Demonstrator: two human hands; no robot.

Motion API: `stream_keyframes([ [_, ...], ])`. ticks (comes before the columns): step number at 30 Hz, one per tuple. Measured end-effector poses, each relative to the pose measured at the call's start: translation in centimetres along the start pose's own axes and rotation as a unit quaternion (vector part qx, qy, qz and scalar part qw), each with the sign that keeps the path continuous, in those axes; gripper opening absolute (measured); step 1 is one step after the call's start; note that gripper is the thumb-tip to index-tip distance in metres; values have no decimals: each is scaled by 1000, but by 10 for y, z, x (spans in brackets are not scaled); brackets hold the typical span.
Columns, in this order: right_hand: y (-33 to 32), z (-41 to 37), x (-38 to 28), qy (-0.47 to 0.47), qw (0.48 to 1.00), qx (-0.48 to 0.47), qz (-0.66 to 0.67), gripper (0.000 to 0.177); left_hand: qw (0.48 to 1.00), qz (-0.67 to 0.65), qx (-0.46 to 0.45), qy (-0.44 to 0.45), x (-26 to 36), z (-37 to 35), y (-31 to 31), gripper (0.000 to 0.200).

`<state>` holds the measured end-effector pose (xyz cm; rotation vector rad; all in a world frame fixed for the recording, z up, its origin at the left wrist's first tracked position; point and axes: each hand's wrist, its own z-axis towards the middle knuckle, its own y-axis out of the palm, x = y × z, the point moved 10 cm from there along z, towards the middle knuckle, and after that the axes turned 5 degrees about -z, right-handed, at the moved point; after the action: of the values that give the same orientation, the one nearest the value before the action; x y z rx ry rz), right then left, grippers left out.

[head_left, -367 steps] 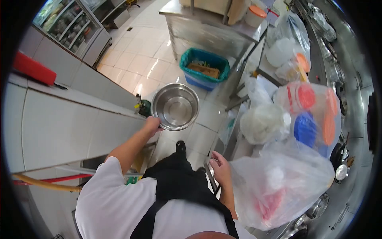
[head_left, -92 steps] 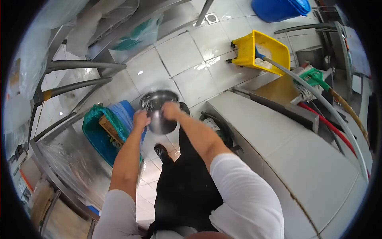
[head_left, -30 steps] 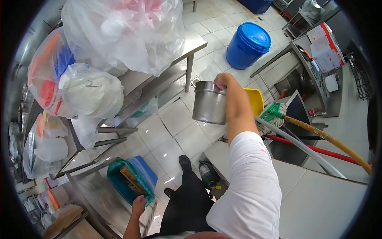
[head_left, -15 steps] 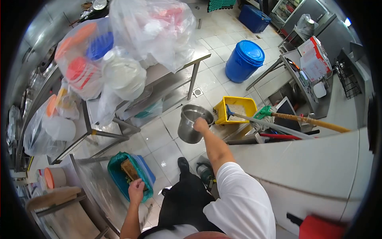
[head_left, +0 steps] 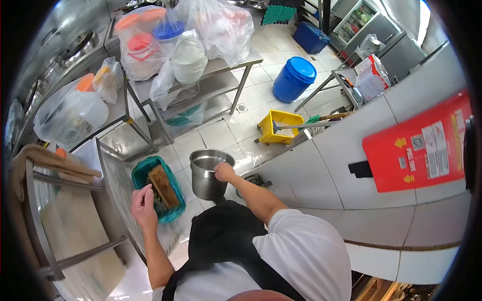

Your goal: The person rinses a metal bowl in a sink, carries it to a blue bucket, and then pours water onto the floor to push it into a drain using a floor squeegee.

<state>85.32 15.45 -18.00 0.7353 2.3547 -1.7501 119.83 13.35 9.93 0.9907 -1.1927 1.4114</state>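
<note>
My right hand is closed on the near right side of a deep steel pot, which hangs above the floor in front of my legs. The pot's mouth faces up, and from here I see no contents in it. Over the left edge of a bin lined with a green bag is my left hand, its fingers curled in with nothing visible in them. Inside the bin lies a brown cardboard piece with some scraps around it.
Steel tables with bagged plastic tubs stand ahead on the left. A yellow mop bucket and a blue barrel stand on the tiled floor ahead. On my right runs a tiled wall with a red panel. A steel rack is at my left.
I have moved back and turned, so the red panel shows fully on the right. The pot, still in my right hand, is closer to my body. My left hand has shifted left and up.
</note>
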Motion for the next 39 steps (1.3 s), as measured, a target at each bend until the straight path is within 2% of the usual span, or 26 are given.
stream_keyframes([
  [2, 22, -11, -22, -33, 998, -43, -25, 25, 1000, 0, 18, 18, 30, -17, -28, 13],
  [7, 89, -42, -62, -141, 969, -164, -123, 26, 988, 100, 57, 99, 104, -80, -89, 16],
  [10, 128, -57, -55, -72, 967, -196, -148, 26, 983, 117, 89, 107, 126, -130, -120, 16],
  [13, 175, -65, -52, -106, 954, -235, -152, 26, 979, 145, 105, 101, 174, -179, -135, 17],
  [16, 178, -93, -58, -131, 916, -278, -258, 26, 967, 184, 119, 130, 232, -219, -149, 24],
  [19, 174, -114, -64, -172, 912, -270, -257, 25, 951, 204, 125, 195, 301, -262, -168, 28],
  [21, 240, -102, -37, -291, 850, -282, -337, 26, 941, 186, 132, 249, 351, -298, -179, 32],
  [23, 259, -114, -34, -439, 762, -285, -383, 29, 898, 313, 34, 306, 403, -340, -189, 33],
  [24, 247, -129, -45, -474, 731, -283, -402, 29, 882, 335, 72, 323, 420, -381, -205, 38],
  [25, 237, -144, -55, -507, 701, -278, -418, 29, 895, 334, 41, 294, 442, -402, -211, 44],
  [27, 240, -148, -52, -490, 717, -269, -416, 27, 902, 354, -8, 247, 480, -446, -221, 50],
  [29, 252, -158, -52, -532, 686, -268, -418, 26, 890, 399, 3, 220, 492, -494, -225, 49],
  [31, 261, -184, -61, -538, 603, -313, -499, 29, 877, 438, 25, 195, 496, -543, -235, 49],
  [33, 247, -226, -93, -583, 583, -309, -474, 29, 861, 477, 54, 169, 498, -594, -245, 48],
  [36, 242, -279, -132, -527, 589, -330, -517, 29, 844, 508, 114, 128, 500, -678, -271, 47],
  [39, 301, -269, -116, -599, 542, -345, -478, 28, 826, 528, 175, 92, 502, -748, -291, 46],
])
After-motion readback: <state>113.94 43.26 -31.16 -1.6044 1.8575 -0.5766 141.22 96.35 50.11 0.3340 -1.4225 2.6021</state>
